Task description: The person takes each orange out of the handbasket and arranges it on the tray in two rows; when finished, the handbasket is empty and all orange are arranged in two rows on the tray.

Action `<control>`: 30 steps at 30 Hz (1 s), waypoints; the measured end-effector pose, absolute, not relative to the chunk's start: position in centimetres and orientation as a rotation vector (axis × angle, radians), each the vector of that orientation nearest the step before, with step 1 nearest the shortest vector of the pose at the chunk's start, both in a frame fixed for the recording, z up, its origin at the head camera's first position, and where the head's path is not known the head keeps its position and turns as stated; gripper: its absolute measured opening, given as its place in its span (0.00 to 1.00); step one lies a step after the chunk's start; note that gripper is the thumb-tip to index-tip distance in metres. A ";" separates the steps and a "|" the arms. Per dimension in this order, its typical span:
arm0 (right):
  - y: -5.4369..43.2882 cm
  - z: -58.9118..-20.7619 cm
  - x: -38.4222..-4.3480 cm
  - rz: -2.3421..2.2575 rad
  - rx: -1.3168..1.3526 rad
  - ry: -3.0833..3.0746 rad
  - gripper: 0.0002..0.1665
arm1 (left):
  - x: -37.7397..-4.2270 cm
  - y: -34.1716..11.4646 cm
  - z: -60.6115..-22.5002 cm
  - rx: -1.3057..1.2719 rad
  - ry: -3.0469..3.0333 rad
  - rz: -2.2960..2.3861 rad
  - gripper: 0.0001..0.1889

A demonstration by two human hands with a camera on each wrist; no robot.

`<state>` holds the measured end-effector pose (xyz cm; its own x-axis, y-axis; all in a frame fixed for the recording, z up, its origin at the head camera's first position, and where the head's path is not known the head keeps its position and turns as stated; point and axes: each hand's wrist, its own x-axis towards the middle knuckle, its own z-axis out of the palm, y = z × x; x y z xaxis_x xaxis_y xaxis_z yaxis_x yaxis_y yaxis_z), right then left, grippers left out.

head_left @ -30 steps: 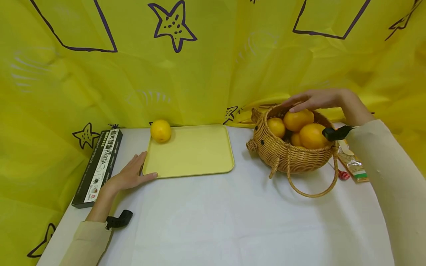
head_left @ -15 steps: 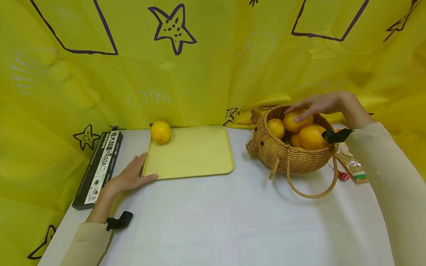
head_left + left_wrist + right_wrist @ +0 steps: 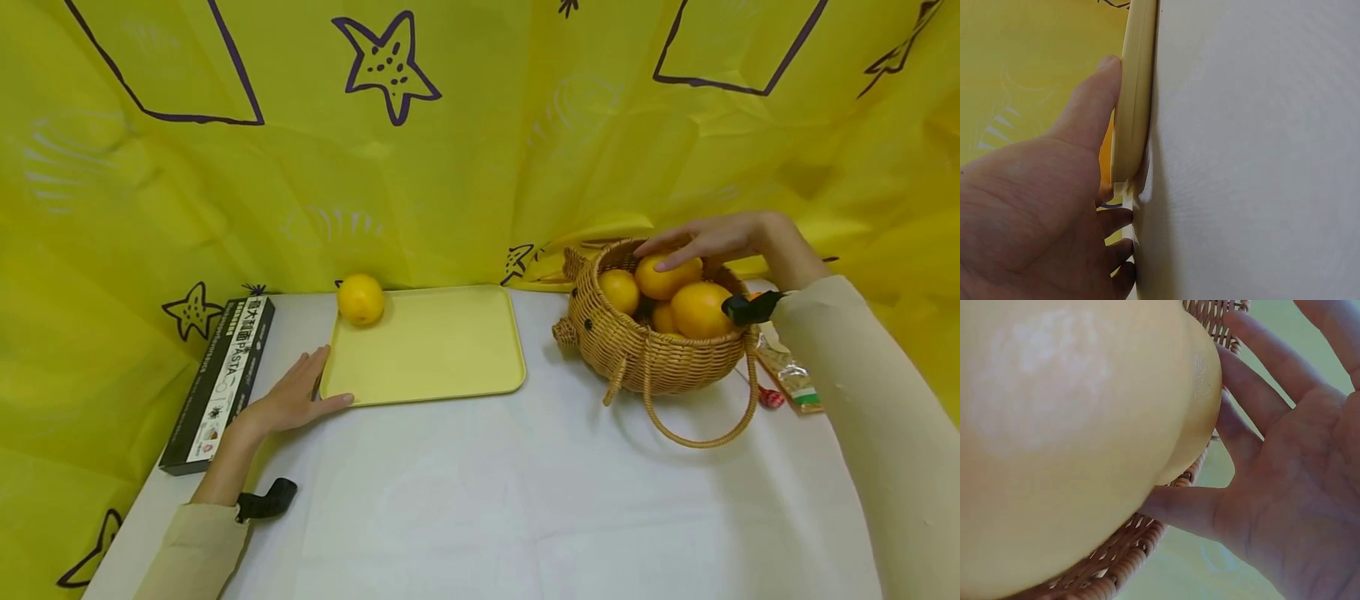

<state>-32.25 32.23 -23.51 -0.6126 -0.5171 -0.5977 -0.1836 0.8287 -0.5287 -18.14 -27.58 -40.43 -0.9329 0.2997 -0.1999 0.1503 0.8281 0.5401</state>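
Observation:
In the head view my left hand (image 3: 291, 398) rests at the near left corner of a pale yellow tray (image 3: 427, 354). Its thumb lies along the tray's front rim and its fingers along the left side, all fairly straight. An orange (image 3: 361, 300) sits on the tray's far left corner. To the right, a wicker pig-shaped basket (image 3: 671, 367) holds several oranges. My right hand (image 3: 712, 237) reaches in from above and grips the rearmost orange (image 3: 660, 282) between thumb and fingers; the right wrist view shows fingertips partly hidden behind the fruit (image 3: 1210, 387).
A black-and-white pasta box (image 3: 217, 387) lies left of my left hand. Beyond the basket's right side are a clear packet (image 3: 791, 371) and a red-wrapped lollipop (image 3: 771, 397). The basket's handle (image 3: 701, 444) droops onto the white tablecloth (image 3: 487, 500). A yellow curtain (image 3: 450, 192) hangs behind.
My right hand has lowered onto the rear orange in the basket, its thumb and fingers settling around it. The left hand stays at the tray's corner.

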 end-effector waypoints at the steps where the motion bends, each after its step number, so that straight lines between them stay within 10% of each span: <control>1: 32.1 -23.6 -32.3 -0.537 -0.515 2.213 0.38 | -18.1 -27.6 -40.4 0.346 2.734 0.776 0.55; 30: 29.9 -24.6 -33.1 -0.357 -0.605 2.272 0.32 | -17.9 -27.4 -40.3 0.334 2.741 0.789 0.55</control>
